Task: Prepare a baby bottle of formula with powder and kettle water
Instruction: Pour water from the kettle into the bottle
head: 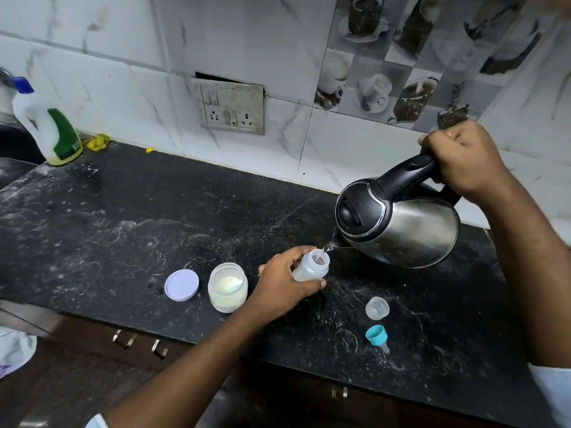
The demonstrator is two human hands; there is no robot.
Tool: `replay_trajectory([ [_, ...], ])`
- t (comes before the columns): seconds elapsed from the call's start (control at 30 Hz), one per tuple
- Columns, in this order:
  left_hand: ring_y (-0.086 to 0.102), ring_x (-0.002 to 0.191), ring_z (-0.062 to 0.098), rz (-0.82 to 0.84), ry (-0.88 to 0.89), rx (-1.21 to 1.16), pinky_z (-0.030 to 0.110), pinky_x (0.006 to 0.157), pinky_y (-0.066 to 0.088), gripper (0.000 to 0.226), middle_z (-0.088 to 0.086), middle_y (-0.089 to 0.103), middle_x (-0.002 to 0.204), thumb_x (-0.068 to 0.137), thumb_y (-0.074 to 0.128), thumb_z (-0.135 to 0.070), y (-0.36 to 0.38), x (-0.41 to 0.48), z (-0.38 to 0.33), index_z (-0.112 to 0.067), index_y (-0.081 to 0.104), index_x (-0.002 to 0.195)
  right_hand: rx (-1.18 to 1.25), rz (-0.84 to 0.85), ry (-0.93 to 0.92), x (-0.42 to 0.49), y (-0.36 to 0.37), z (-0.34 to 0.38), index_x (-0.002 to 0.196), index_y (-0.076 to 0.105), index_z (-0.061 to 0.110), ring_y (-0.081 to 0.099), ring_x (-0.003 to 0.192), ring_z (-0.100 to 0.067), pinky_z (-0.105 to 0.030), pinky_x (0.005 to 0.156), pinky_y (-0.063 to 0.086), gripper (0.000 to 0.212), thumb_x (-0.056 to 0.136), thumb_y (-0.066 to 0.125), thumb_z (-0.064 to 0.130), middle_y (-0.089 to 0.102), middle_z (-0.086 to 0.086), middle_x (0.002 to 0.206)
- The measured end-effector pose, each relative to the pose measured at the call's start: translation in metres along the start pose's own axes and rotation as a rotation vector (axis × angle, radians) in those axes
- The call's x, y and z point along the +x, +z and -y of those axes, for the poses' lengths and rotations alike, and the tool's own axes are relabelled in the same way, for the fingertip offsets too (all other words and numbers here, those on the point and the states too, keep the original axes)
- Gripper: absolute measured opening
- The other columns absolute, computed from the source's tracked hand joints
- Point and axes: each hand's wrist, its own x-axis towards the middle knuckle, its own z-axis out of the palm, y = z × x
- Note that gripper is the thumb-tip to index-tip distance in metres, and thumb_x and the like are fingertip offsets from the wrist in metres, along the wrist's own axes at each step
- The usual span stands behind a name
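While the kettle (398,223) tips from the right hand (463,159), clenched on its black handle with the wrist raised, the left hand (284,288) wraps the open baby bottle (310,264) on the worktop (154,217), bracing it beneath the spout. Just beside it stands the uncapped powder jar (227,287), its lid (181,285) alongside; the teal teat ring (377,335) lies near.
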Motion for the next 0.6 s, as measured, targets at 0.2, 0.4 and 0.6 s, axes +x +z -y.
replay_trajectory([
  [0.2,0.071,0.116,0.007,0.000,-0.001,-0.001,0.058,0.117,0.047,0.061,-0.031,0.075,0.119,0.065,0.088,-0.061,-0.0015,0.0003,-0.0019,-0.067,0.064,0.121,-0.007,-0.002,-0.011,0.0005,0.0002,0.0042,0.059,0.053,-0.013,0.036,0.040,-0.018,-0.043,0.051,0.031,0.052,0.092,0.054,0.027,0.050,-0.022,0.049],
  [0.4,0.072,0.117,0.006,0.006,0.001,-0.016,0.057,0.116,0.048,0.066,-0.029,0.076,0.120,0.065,0.088,-0.062,-0.0027,0.0003,-0.0020,-0.060,0.064,0.127,0.002,-0.003,-0.005,0.0029,0.0016,0.0019,0.061,0.054,-0.014,0.040,0.046,-0.028,-0.039,0.053,0.037,0.052,0.091,0.054,0.029,0.051,-0.028,0.051],
  [0.6,0.072,0.114,0.002,0.009,0.005,0.005,0.057,0.116,0.047,0.059,-0.033,0.075,0.117,0.064,0.087,-0.062,-0.0052,0.0009,-0.0044,-0.074,0.061,0.116,0.000,0.005,-0.008,0.0017,0.0048,0.0020,0.062,0.056,-0.015,0.041,0.049,-0.028,-0.041,0.054,0.038,0.051,0.092,0.054,0.026,0.052,-0.030,0.053],
])
